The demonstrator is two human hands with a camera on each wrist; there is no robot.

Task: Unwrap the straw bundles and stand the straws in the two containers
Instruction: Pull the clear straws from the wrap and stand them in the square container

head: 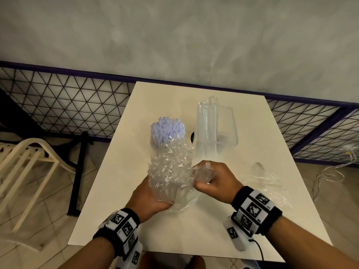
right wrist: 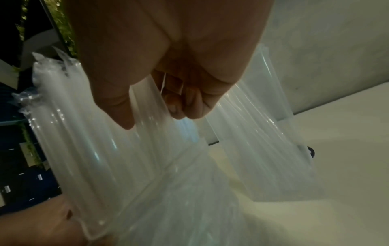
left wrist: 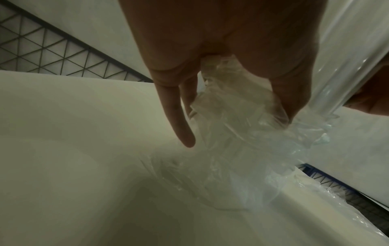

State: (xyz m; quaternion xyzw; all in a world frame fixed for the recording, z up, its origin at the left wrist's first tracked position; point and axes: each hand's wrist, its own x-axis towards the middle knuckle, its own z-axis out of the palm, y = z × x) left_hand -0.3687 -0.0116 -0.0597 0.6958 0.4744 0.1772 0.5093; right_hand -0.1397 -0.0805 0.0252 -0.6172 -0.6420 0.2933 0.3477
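Upright over the near table (head: 120, 210): straw bundle (head: 167, 133), base gripped by left hand (head: 149, 197), right hand (head: 213, 179) just beside, clenched on wrap (head: 171, 167), clear container (head: 226, 129) far right.

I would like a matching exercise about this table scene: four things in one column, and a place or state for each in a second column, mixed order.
Things:
1. purple straws
2. clear straws
3. left hand
4. loose wrapper

Places or states:
A. lies flat on the table, to the right
B. holds the bundle's bottom end
C. half out of crinkled plastic
D. stand in a clear container

Pairs: 1-C, 2-D, 3-B, 4-A
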